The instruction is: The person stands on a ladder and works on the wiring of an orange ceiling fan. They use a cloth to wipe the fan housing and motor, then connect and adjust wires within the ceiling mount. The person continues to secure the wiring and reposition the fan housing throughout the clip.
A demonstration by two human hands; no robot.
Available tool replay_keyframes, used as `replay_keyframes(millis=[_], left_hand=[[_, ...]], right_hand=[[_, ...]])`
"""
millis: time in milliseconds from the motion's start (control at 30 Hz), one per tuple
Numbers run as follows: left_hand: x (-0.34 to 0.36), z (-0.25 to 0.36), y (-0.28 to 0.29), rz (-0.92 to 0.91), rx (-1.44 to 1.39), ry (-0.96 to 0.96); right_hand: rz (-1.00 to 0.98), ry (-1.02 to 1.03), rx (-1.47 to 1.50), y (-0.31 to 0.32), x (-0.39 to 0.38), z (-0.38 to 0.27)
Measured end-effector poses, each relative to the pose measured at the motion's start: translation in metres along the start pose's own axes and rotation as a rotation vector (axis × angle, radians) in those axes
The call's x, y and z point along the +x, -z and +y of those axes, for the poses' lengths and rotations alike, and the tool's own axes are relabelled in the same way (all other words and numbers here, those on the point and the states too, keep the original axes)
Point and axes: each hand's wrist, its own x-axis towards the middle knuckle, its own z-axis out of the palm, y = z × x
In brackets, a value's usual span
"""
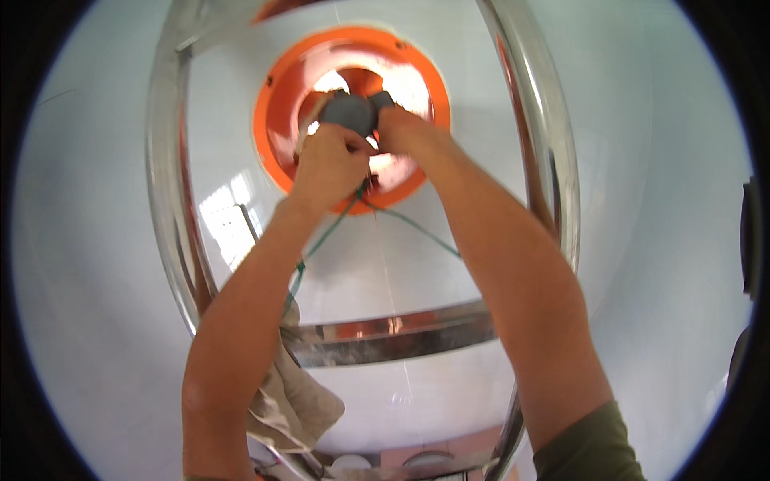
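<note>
Both my arms reach up to a round orange housing (350,32) with a shiny inner wall. A dark grey rounded part (347,115), perhaps a motor, sits in its middle. My left hand (330,167) is just below that part, thumb and fingers pinched together; what lies between them is too small to name. At the grey part's right side my right hand (405,133) is closed, its fingertips partly hidden by the part. A green cord (327,234) hangs from the housing's lower rim, knotted near there, with one strand running left and one right.
A shiny metal tube frame (553,152) surrounds the housing, with a crossbar (393,341) below it. Beige cloth (309,401) hangs at the lower left by my forearm. Behind stands a glossy pale wall (658,200). Dark objects (750,240) show at the right edge.
</note>
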Motion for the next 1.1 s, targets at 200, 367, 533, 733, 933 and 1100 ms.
replay_keyframes(millis=[200, 367, 533, 733, 933, 1100], left_hand=[[0.003, 0.001, 0.004, -0.118, -0.182, 0.273], [0.006, 0.008, -0.010, -0.395, -0.362, 0.471], [-0.004, 0.009, -0.029, -0.421, -0.451, 0.467], [-0.008, -0.003, -0.019, -0.479, -0.501, 0.448], [-0.013, 0.005, -0.020, -0.420, -0.569, 0.461], [-0.019, 0.025, -0.021, -0.321, -0.650, 0.525]], right_hand=[[-0.089, 0.043, 0.031, 0.018, -0.018, -0.007], [-0.136, 0.036, 0.140, 0.020, -0.005, -0.001], [-0.183, 0.053, 0.084, 0.034, -0.023, -0.003], [-0.243, -0.076, 0.144, 0.031, -0.019, -0.013], [-0.220, -0.073, 0.215, 0.031, -0.014, -0.011], [-0.199, -0.054, 0.201, 0.017, -0.003, 0.003]])
